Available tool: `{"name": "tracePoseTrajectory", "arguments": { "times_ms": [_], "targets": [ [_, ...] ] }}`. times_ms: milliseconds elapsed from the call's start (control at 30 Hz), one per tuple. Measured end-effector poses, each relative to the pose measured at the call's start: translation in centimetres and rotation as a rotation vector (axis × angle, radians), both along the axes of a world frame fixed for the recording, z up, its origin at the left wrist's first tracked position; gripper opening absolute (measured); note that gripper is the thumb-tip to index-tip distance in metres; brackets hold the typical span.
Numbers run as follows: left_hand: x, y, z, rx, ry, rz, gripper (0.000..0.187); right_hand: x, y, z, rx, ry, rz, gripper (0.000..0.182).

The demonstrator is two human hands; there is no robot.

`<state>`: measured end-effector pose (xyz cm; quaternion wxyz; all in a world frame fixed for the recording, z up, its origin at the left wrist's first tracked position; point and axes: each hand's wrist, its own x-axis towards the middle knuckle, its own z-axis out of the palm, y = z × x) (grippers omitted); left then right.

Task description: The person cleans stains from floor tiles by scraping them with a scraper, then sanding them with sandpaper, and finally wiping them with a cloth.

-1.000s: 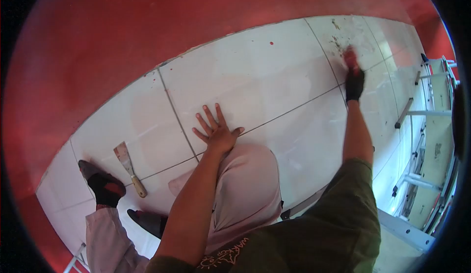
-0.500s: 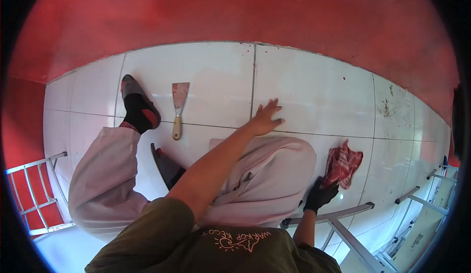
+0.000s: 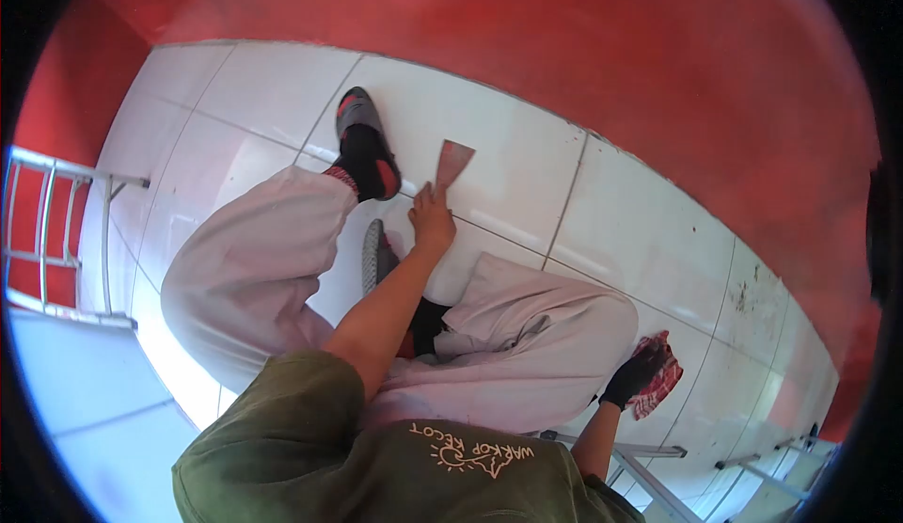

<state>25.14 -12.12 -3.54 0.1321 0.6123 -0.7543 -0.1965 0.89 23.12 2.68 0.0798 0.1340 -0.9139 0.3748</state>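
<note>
My bare left hand is over the handle of a paint scraper on the white tiled floor, its fingers closed around it. The scraper's flat, reddish-stained blade points toward the red wall; the handle is hidden under my hand. Over on the right, my right hand wears a black glove and is on a red-and-white cloth. Its fingers look closed on the cloth, though the glove and folds partly hide them. My shoe is just left of the scraper.
A red wall meets the tiled floor ahead. Dark specks mark the tiles at right. A metal ladder frame stands at left, and more metal legs are behind my right arm.
My left hand has moved left from above my knee onto the scraper's handle. My right hand has moved further over the cloth. The view has turned.
</note>
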Motion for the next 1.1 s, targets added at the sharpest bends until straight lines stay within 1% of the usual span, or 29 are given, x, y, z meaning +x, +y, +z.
{"name": "tracePoseTrajectory", "arguments": {
  "times_ms": [33,67,100,167,200,267,300,367,400,433,500,533,567,600,633,700,733,767,800,867,900,933,1000,1067,1100],
  "targets": [
    [0.2,0.0,-0.3,-0.008,0.025,-0.038,0.057,-0.2,0.3,-1.0,-0.003,0.009,0.025,0.042],
    [0.2,0.1,-0.4,-0.103,0.042,-0.037,0.058,-0.3,0.5,-1.6,-0.039,-0.042,0.059,0.041],
    [0.4,0.2,-0.5,-0.105,0.048,-0.013,0.058,-0.2,0.6,-2.0,-0.089,-0.109,0.093,0.041],
    [0.7,0.1,-0.4,-0.084,0.136,-0.059,0.058,0.2,1.2,-2.6,-0.190,-0.192,0.135,0.041],
    [0.7,0.1,-0.1,-0.087,0.141,-0.038,0.058,0.4,1.5,-2.7,-0.231,-0.211,0.150,0.040],
    [0.7,0.1,0.3,0.011,0.157,-0.048,0.054,0.6,2.2,-2.5,-0.305,-0.230,0.172,0.040],
    [0.8,0.2,0.3,0.012,0.161,-0.034,0.054,0.7,2.4,-2.4,-0.338,-0.234,0.181,0.040],
    [0.9,0.3,0.6,0.118,0.303,-0.040,0.052,0.6,2.5,-1.8,-0.397,-0.239,0.206,0.039],
    [0.7,0.5,0.8,0.157,0.325,-0.004,0.051,0.6,2.7,-1.5,-0.428,-0.244,0.219,0.039],
    [0.5,0.7,1.0,0.155,0.328,0.004,0.051,0.6,2.9,-1.2,-0.456,-0.253,0.236,0.039],
    [0.1,1.2,2.1,0.172,0.486,0.039,0.052,0.7,3.2,-0.6,-0.505,-0.281,0.278,0.038],
    [-0.1,1.1,2.6,0.164,0.485,0.053,0.052,0.7,3.4,-0.4,-0.530,-0.299,0.304,0.038],
    [-0.4,1.1,2.8,0.117,0.568,0.013,0.053,0.7,3.6,-0.1,-0.551,-0.323,0.337,0.038],
    [-0.3,0.9,3.5,0.066,0.649,-0.027,0.053,0.9,3.8,0.4,-0.570,-0.349,0.375,0.038],
    [-0.4,0.8,4.1,0.053,0.644,-0.012,0.053,1.0,3.9,0.6,-0.588,-0.378,0.413,0.038],
    [-0.4,0.9,7.6,0.096,0.731,-0.066,0.051,3.7,3.5,4.6,-0.604,-0.470,0.450,0.034],
    [-0.4,0.9,8.9,0.086,0.730,-0.056,0.051,5.2,3.2,6.8,-0.620,-0.524,0.460,0.033],
    [-0.3,1.0,10.2,0.063,0.801,-0.073,0.050,6.0,3.4,8.2,-0.623,-0.529,0.472,0.033],
    [-0.3,1.0,11.2,0.041,0.871,-0.091,0.049,6.8,3.7,9.3,-0.481,-0.490,0.397,0.035],
    [-0.2,0.8,13.2,0.023,0.883,-0.107,0.048,5.5,5.7,7.7,-0.194,-0.194,0.479,0.042],
    [-0.3,0.8,14.1,0.010,0.900,-0.133,0.048,5.8,5.5,8.1,-0.197,-0.197,0.489,0.042],
    [-0.4,1.0,14.9,0.004,0.899,-0.125,0.048,6.0,5.5,8.8,-0.147,-0.223,0.472,0.043],
    [-0.6,1.6,16.2,-0.062,1.028,-0.153,0.048,7.1,5.1,10.5,-0.096,-0.249,0.465,0.045],
    [-0.9,2.4,17.5,-0.061,1.059,-0.150,0.048,8.6,4.2,11.8,0.153,-0.136,0.537,0.041],
    [-0.9,2.9,18.3,-0.053,1.094,-0.160,0.048,8.7,4.2,11.3,0.148,-0.133,0.544,0.041]
  ]
}}
